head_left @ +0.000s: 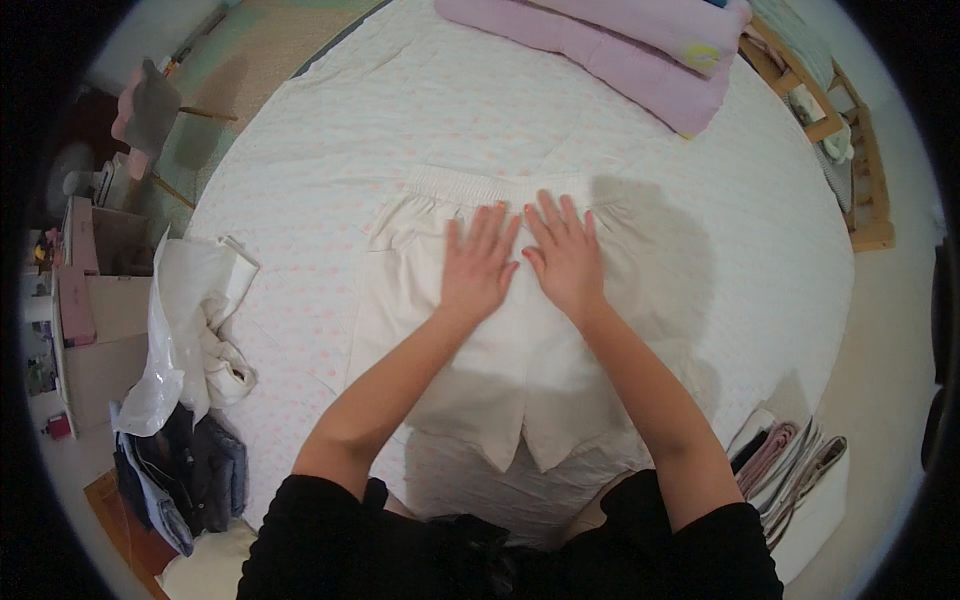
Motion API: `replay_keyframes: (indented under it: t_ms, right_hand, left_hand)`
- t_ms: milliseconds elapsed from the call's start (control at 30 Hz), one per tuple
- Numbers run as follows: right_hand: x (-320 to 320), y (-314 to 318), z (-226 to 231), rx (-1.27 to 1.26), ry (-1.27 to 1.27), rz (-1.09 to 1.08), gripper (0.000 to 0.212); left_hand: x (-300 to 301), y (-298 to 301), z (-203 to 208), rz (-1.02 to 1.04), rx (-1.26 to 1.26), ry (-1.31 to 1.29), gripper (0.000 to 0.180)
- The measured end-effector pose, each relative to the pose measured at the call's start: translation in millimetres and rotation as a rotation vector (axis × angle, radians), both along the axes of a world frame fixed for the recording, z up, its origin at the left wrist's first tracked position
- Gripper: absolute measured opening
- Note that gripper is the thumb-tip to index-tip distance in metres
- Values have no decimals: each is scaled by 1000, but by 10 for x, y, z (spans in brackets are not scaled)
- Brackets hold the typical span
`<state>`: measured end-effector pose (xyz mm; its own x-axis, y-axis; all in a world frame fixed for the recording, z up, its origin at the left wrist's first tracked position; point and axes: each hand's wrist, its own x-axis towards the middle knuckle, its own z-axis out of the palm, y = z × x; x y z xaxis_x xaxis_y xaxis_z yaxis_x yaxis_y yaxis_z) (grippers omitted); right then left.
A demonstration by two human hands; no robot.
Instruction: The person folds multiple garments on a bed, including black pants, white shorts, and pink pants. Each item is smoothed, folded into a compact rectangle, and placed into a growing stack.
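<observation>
A pair of cream shorts (400, 290) with a gathered elastic waistband lies spread out on the bed, its waist away from me and its leg openings toward me. My left hand (478, 265) rests flat on the upper front of the shorts, just below the waistband, fingers stretched. Beside it, my right hand (566, 255) also lies flat on the fabric, fingers spread and thumb pointing toward the left hand. Neither hand holds anything.
The bed has a white sheet (300, 200) with faint pink marks. Folded lilac bedding (620, 70) sits at the far side. White plastic and clothing (190, 320) lie at the left above dark jeans (190, 470). Folded garments (785, 465) stand at the near right.
</observation>
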<state>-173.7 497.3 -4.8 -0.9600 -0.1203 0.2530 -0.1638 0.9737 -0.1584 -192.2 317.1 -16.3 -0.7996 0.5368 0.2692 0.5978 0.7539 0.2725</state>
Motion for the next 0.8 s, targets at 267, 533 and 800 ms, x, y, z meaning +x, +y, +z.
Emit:
replay_keyframes:
  t_ms: [267,533,800]
  right_hand:
    - [-32,370,-86,11,-8,17,58]
    - [3,775,-145,-7,2,-12,60]
    - [6,1236,-58,-264,-38,-330,56]
  left_hand:
    - [-80,-159,-22,48,1,0,71]
    - [1049,-293,110,-648,-103,-332,74]
    - [1521,-172,365,-1081,-129,-672,43]
